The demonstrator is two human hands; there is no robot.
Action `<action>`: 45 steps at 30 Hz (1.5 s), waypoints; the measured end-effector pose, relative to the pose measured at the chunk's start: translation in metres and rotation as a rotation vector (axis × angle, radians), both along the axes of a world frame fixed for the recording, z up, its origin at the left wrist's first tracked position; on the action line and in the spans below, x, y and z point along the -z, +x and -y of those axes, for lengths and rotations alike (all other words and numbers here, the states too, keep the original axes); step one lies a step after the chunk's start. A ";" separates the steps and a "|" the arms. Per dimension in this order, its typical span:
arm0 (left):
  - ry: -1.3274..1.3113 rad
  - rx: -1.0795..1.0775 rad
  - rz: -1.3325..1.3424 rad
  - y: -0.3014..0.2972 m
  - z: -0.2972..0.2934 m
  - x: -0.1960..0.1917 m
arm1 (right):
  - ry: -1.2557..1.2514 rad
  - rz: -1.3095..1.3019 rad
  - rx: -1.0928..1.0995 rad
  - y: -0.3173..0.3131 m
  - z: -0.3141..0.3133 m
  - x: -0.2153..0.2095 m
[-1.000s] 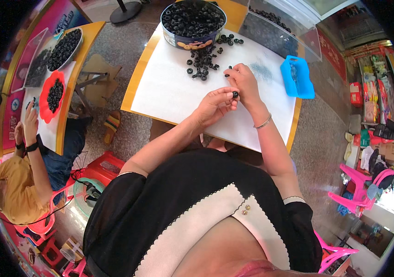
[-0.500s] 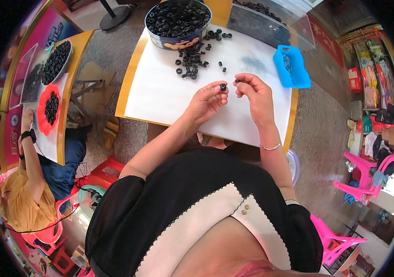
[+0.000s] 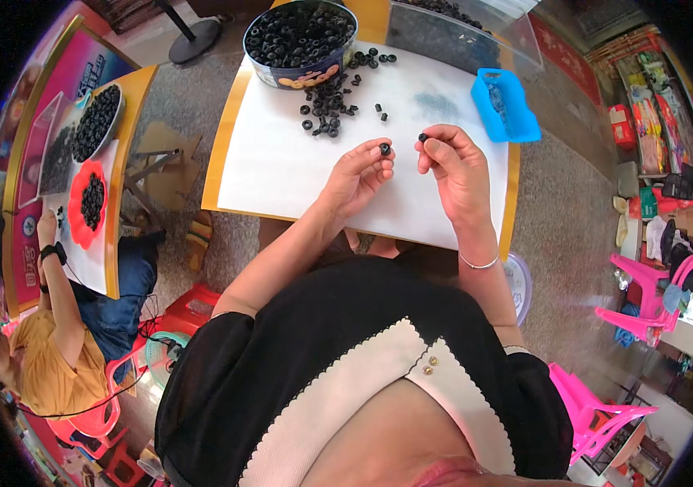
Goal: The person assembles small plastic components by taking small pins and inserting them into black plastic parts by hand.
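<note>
While both hands hover over the white sheet (image 3: 281, 162) on the yellow-edged table (image 3: 221, 138), it looks like the fitting-together step to me. Left hand (image 3: 356, 174) has a small black ring (image 3: 385, 149) pinched between thumb and fingertips, hole facing up. Right hand (image 3: 458, 166) pinches a smaller black piece (image 3: 423, 138) at its fingertips, other fingers curled in. The two parts are close but not touching, so I'd guess the next move needs careful lining up, since both bits are tiny and easy to fumble.

Further out there's a loose pile of black rings (image 3: 330, 101) on the sheet, then a round tin (image 3: 300, 36) full of them at the far edge. A blue tray (image 3: 505, 105) sits to the right, with a clear plastic box (image 3: 460, 32) behind it.
</note>
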State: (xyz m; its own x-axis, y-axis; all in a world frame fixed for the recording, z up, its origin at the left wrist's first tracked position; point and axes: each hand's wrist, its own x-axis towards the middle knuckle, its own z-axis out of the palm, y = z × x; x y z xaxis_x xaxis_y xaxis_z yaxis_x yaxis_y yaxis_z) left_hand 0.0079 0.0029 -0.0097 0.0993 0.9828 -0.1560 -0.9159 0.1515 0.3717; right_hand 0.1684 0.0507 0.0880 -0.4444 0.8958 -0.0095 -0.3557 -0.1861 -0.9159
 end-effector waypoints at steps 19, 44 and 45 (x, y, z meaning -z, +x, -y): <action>0.020 0.008 -0.091 0.005 -0.003 0.007 | 0.457 0.593 0.157 0.002 0.023 0.021; 0.011 0.015 -0.094 0.005 -0.004 0.005 | 0.011 -0.028 0.049 0.021 0.026 -0.007; 0.010 0.014 -0.093 0.004 -0.003 0.005 | 0.010 -0.027 0.048 0.019 0.026 -0.007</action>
State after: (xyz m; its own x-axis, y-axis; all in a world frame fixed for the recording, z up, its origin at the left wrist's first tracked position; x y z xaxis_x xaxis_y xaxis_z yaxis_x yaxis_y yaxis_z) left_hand 0.0123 0.0062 -0.0143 0.0984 0.9830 -0.1550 -0.8750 0.1597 0.4570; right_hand 0.1879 0.0245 0.0951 -0.4011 0.9160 0.0112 -0.3888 -0.1592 -0.9074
